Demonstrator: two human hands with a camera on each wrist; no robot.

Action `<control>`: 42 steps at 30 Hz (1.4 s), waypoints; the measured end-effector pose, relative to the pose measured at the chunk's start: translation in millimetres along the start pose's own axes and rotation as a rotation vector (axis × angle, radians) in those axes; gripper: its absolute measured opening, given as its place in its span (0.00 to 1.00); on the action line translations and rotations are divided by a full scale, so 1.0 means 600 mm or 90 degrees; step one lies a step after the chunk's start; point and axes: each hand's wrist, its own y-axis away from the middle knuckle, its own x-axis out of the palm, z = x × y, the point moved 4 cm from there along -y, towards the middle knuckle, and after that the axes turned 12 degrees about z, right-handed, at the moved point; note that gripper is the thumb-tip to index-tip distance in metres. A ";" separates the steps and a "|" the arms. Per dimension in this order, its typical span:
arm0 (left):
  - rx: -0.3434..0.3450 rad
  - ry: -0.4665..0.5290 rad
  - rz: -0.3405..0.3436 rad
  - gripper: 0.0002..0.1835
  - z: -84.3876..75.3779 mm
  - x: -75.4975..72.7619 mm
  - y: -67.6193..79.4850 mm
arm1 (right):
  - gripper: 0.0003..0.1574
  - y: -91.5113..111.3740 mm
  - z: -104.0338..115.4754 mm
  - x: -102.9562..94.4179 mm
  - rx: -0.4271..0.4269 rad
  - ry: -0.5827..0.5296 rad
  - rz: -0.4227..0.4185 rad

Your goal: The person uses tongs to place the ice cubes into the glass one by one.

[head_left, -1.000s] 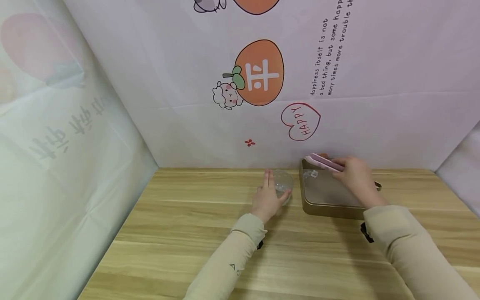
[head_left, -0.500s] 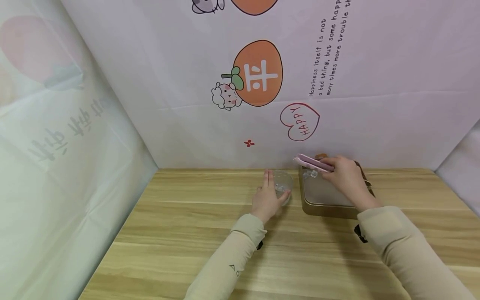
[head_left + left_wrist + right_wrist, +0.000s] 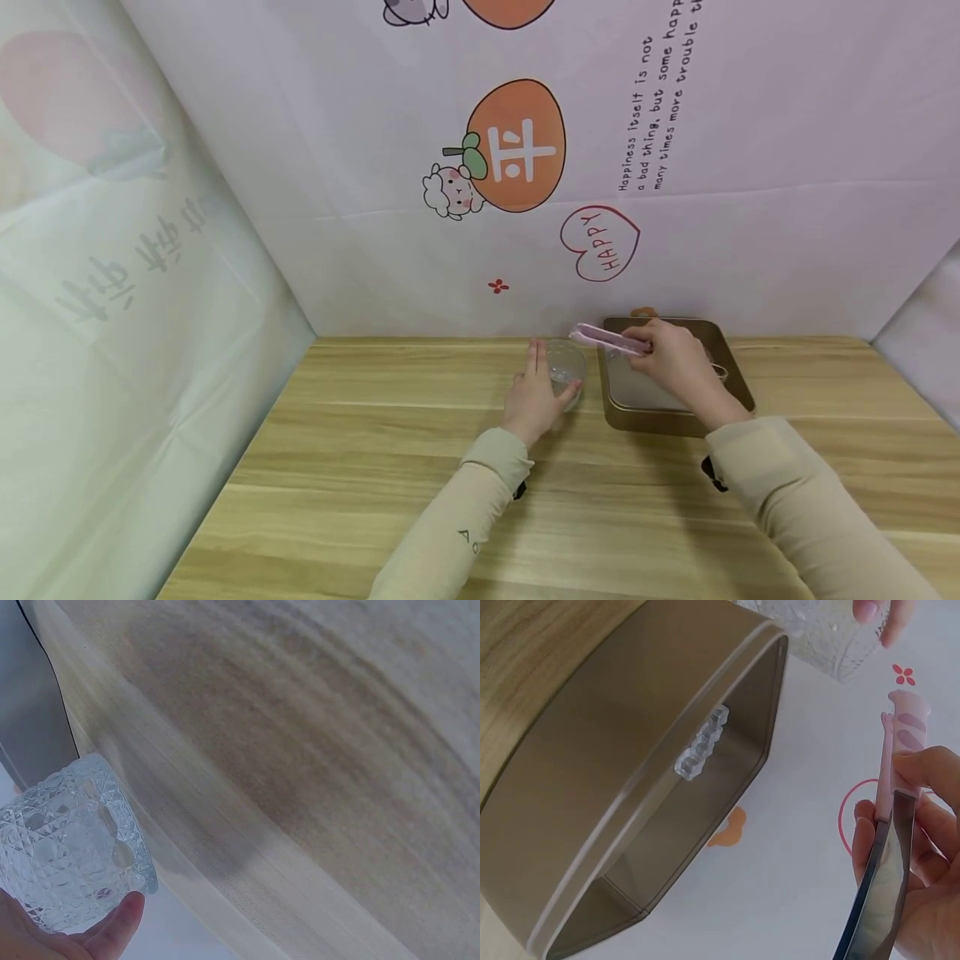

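A clear cut-glass tumbler stands on the table near the back wall. My left hand holds it, with thumb and fingers on opposite sides; the left wrist view shows its patterned side and a fingertip. My right hand grips metal tongs with pink tips, above a gold-brown metal tin. The tips point left toward the glass, close together; I cannot tell whether anything is between them. Several clear cubes lie inside the tin in the right wrist view.
The wood-grain table ends at a white printed cloth behind the glass and tin. Another cloth hangs along the left side. The tin's raised rim stands between its cubes and the glass.
My right hand has moved left with the tongs, bringing their tips over the tin's left edge toward the glass. My left hand and the glass have stayed put.
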 end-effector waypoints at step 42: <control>-0.002 0.007 0.013 0.49 0.004 0.003 -0.004 | 0.20 -0.012 0.007 0.053 -0.017 0.024 0.081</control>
